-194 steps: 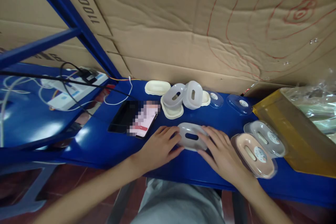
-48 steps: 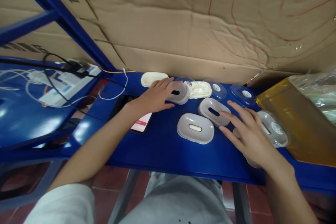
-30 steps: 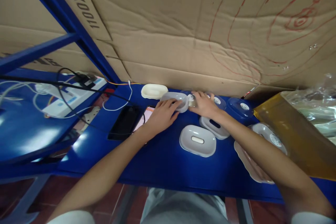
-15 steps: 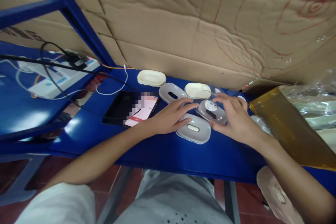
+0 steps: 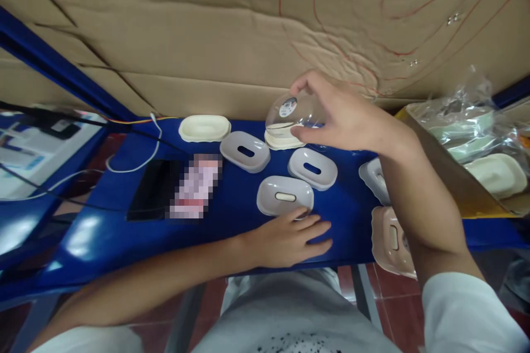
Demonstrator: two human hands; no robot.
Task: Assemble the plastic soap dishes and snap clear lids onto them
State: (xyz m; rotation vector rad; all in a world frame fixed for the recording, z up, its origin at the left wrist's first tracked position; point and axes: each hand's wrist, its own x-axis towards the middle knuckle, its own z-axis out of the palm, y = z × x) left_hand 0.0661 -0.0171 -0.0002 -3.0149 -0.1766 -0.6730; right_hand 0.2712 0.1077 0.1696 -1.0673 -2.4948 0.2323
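My right hand (image 5: 348, 113) grips a clear plastic dome cover (image 5: 276, 113) between thumb and fingers. The cover bears a round white label and is raised and tilted over a cream oval dish (image 5: 284, 141). With fingers spread, my left hand (image 5: 285, 240) rests low on the blue table, fingertips at the near edge of a grey soap dish (image 5: 269, 193) with a cream insert in its slot. Behind that lie a second grey soap dish (image 5: 325, 168) and a third grey soap dish (image 5: 236, 149), both with open slots showing blue. Another cream dish (image 5: 205, 128) sits at back left.
A phone (image 5: 194, 187) and a black flat object (image 5: 151, 190) lie at left near a white cable (image 5: 159, 146). At right, a box (image 5: 443, 176) holds plastic-wrapped dishes. A pinkish dish (image 5: 391, 242) overhangs the table's front edge. Cardboard (image 5: 207, 38) stands behind.
My right hand has lifted the clear cover off the grey dish and carried it up and back. My left hand has drawn back towards the front edge. The view has turned right.
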